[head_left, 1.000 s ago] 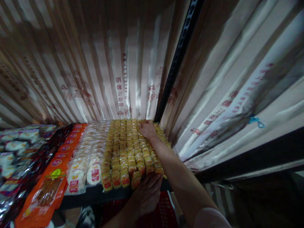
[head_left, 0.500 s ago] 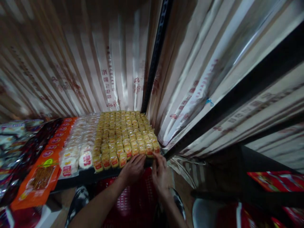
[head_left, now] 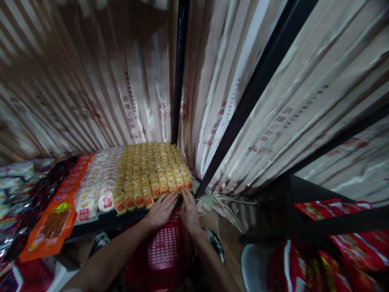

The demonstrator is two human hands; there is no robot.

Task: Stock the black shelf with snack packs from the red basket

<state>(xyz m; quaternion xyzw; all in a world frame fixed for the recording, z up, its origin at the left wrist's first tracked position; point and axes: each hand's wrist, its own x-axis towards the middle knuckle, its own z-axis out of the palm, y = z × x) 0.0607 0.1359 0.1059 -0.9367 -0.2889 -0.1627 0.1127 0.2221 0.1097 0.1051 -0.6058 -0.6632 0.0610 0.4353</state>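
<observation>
Rows of small yellow wrapped snack packs (head_left: 146,164) stand close together on a dark shelf (head_left: 91,227). My left hand (head_left: 162,209) lies along the front of these rows, fingers extended side by side, their tips against the lower fronts of the packs. Beside it on the right, my right hand (head_left: 190,211) reaches up with fingers stretched, touching the front of the packs at the right corner. Neither hand shows a pack enclosed in it. The palms' undersides are hidden.
White round snacks in clear wrap (head_left: 105,194) and an orange snack bag (head_left: 56,221) lie to the left. Below my hands is a red plastic basket (head_left: 164,249). Striped, printed curtains (head_left: 146,93) and a black post (head_left: 237,125) stand behind. Red packages (head_left: 358,247) fill the lower right.
The view has turned, so the shelf and hands appear further left and the post steeper. Both hands stay at the front right of the yellow packs, and more of the basket shows.
</observation>
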